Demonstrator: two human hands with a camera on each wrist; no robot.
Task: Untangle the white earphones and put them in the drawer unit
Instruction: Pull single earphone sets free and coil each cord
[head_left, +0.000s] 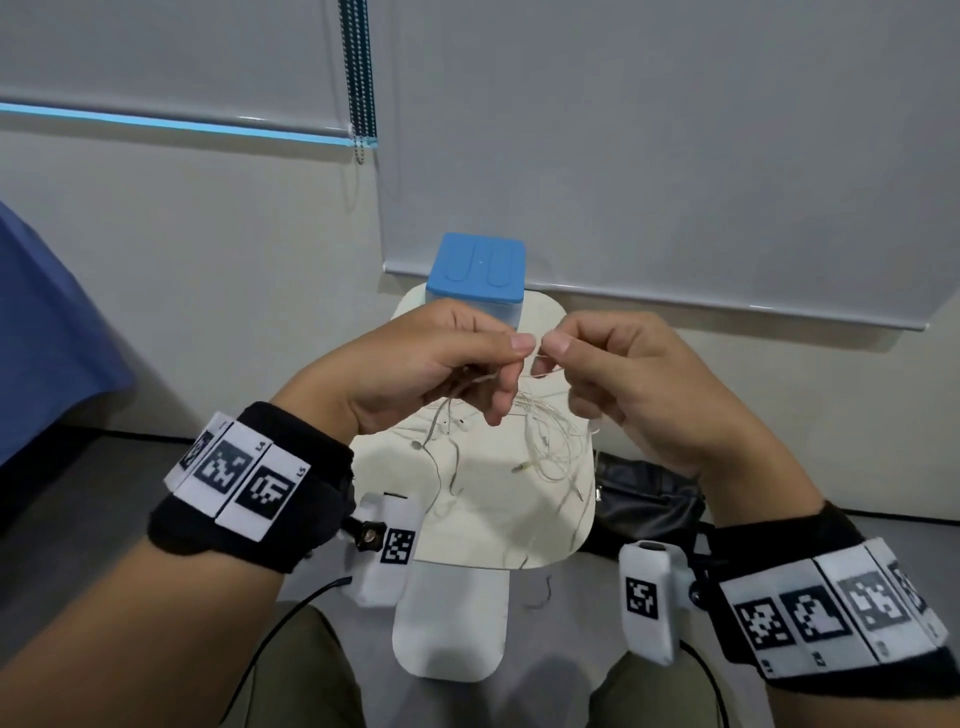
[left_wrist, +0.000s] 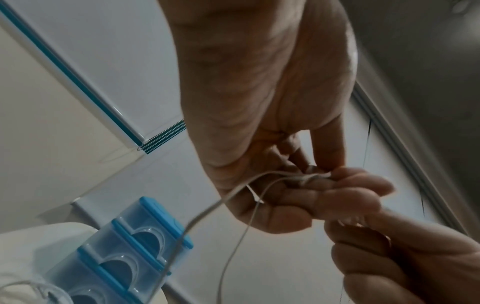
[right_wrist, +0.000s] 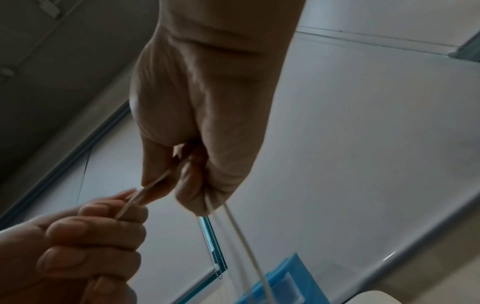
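Observation:
The white earphones (head_left: 540, 441) hang as a tangle of thin cords between my two hands, above the small white table (head_left: 498, 525). My left hand (head_left: 514, 348) pinches a knot of cord (left_wrist: 309, 178) between thumb and fingers. My right hand (head_left: 553, 345) pinches a short strand (right_wrist: 153, 185) right beside it, and more cords (right_wrist: 241, 236) drop from its curled fingers. The earbuds and plug dangle lower, near the tabletop. The blue drawer unit (head_left: 475, 275) stands at the table's far edge, behind my hands; its translucent drawers (left_wrist: 124, 265) look closed.
A black bag (head_left: 644, 499) lies on the floor right of the table. Blue fabric (head_left: 41, 332) fills the far left. Roller blinds with a bead chain (head_left: 358, 78) cover the wall behind. My knees are at the bottom edge.

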